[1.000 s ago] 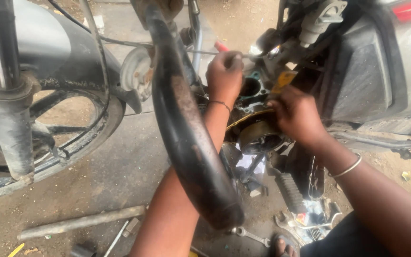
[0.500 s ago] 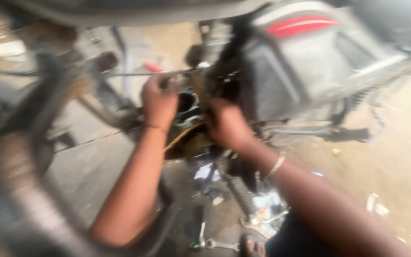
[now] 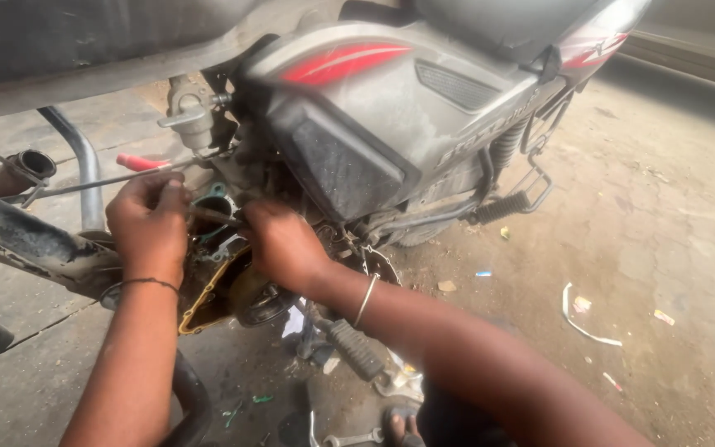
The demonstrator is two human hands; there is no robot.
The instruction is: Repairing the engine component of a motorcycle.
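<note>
A grey motorcycle with red side stripes (image 3: 391,108) stands over me, its engine (image 3: 225,257) open with a yellow-edged cover showing. My left hand (image 3: 149,225) is closed near the open engine, with a dark bracelet at its wrist. My right hand (image 3: 285,244) grips a thin dark rod-like tool (image 3: 213,217) that points left into the engine. A red-handled tool (image 3: 144,163) sticks out just above my left hand. What my left fingers hold is hidden.
A dark exhaust pipe (image 3: 26,240) lies at the left. A footpeg (image 3: 356,348) juts out below my right arm. A spanner (image 3: 349,437) and my sandalled foot (image 3: 403,426) rest on the concrete. Scraps of litter (image 3: 581,319) lie to the right.
The view has swung right and steadied, so the motorcycle's rear now shows and the front wheel is out of view. Both hands stay at the open engine.
</note>
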